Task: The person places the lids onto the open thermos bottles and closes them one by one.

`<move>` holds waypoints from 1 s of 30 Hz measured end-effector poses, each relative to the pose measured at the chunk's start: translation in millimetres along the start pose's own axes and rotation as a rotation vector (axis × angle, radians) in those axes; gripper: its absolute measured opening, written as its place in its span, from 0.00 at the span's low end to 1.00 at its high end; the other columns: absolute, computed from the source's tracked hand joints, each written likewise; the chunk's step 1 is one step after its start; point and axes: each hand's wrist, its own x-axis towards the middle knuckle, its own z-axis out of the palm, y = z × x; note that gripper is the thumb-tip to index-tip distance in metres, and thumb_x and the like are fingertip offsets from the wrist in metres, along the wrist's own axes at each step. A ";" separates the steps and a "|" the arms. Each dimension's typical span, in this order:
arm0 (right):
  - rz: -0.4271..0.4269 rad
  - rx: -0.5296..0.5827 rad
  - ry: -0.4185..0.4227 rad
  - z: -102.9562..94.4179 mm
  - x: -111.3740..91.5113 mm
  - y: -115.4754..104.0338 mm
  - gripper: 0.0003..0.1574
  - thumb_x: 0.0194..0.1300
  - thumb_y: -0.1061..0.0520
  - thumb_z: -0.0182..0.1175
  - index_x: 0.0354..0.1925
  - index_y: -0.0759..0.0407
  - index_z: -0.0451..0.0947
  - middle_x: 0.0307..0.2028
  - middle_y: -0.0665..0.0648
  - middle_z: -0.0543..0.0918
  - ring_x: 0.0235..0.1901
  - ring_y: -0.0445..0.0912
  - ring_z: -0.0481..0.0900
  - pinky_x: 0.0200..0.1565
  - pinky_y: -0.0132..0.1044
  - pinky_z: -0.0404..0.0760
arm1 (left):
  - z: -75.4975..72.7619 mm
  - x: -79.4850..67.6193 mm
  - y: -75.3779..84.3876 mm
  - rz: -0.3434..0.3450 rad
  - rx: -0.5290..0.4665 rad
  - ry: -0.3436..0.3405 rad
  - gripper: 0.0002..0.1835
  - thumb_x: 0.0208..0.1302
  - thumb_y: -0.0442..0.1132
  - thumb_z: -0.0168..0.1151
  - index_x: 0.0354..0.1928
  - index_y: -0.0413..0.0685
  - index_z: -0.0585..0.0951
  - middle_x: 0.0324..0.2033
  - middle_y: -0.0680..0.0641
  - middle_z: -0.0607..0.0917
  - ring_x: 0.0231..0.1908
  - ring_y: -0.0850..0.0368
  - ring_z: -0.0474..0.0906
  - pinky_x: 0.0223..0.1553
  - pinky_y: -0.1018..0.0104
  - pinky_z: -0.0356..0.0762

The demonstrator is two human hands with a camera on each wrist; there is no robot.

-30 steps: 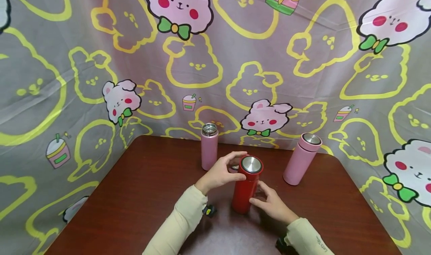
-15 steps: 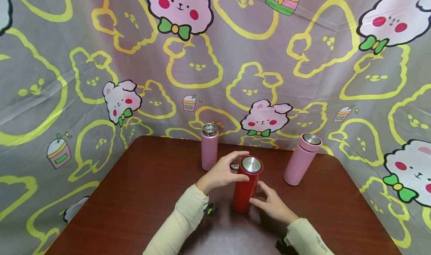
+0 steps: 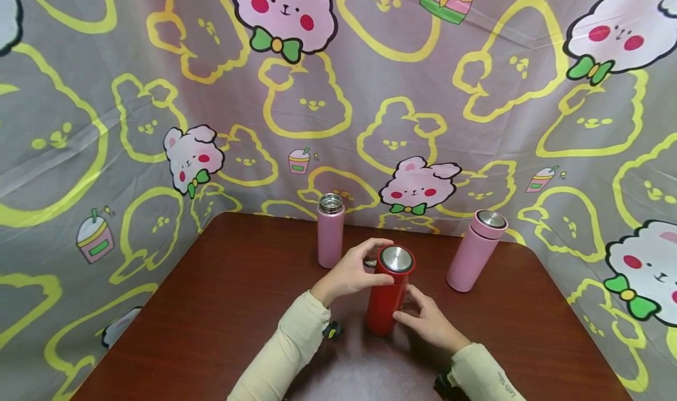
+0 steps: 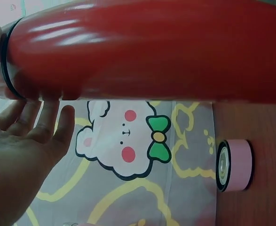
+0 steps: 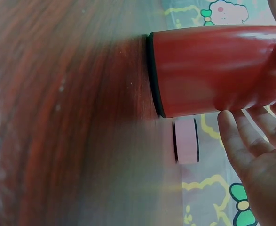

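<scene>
A red thermos bottle [image 3: 387, 310] with a steel-topped red lid [image 3: 396, 261] stands upright on the table between the two hands. My left hand [image 3: 353, 276] grips the lid from the left, thumb in front and fingers behind. Lower down, my right hand [image 3: 429, 323] holds the bottle's body from the right side between thumb and fingers. In the right wrist view the black base of the red bottle [image 5: 217, 70] is at the tabletop. Behind it lies a pink bottle lid [image 4: 241, 165], mostly hidden in the head view.
A pink thermos bottle [image 3: 330, 236] without its lid stands at the back, its steel mouth showing. Another pink thermos bottle [image 3: 476, 251], lid on, stands at the back right. A printed cloth [image 3: 312, 119] hangs round the brown table [image 3: 211, 307].
My left thumb and fingers have shifted slightly to the right round the lid. The right hand and the bottles keep their places.
</scene>
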 end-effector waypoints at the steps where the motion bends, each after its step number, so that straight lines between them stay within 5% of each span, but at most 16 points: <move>1: 0.003 0.000 0.000 -0.3 0.1 -0.1 0.32 0.61 0.62 0.63 0.61 0.68 0.63 0.48 0.62 0.79 0.47 0.46 0.78 0.49 0.41 0.77 | 0.2 0.1 -0.2 -0.001 -0.002 0.001 0.34 0.54 0.41 0.71 0.63 0.50 0.69 0.53 0.53 0.77 0.51 0.59 0.75 0.47 0.66 0.76; 12: -0.008 -0.014 0.016 -0.6 1.1 -3.0 0.33 0.61 0.62 0.63 0.61 0.69 0.63 0.49 0.63 0.78 0.47 0.42 0.78 0.49 0.54 0.75 | -4.0 6.7 -5.9 -0.020 -0.092 -0.047 0.33 0.55 0.35 0.70 0.63 0.49 0.69 0.52 0.49 0.79 0.51 0.60 0.75 0.48 0.62 0.76; 21: -0.017 -0.024 0.023 0.3 1.2 -1.6 0.31 0.60 0.64 0.64 0.59 0.69 0.64 0.46 0.63 0.79 0.46 0.41 0.78 0.49 0.45 0.78 | -8.8 8.1 -15.4 0.051 -0.236 -0.164 0.32 0.61 0.40 0.63 0.66 0.46 0.65 0.55 0.46 0.76 0.55 0.57 0.72 0.55 0.59 0.70; 30: -0.004 -0.004 0.001 0.2 0.8 0.8 0.31 0.61 0.62 0.63 0.60 0.68 0.64 0.48 0.62 0.79 0.47 0.42 0.78 0.49 0.46 0.77 | 3.0 12.1 -23.6 0.138 -0.428 -0.235 0.31 0.58 0.39 0.48 0.66 0.39 0.61 0.55 0.42 0.74 0.54 0.53 0.71 0.56 0.53 0.68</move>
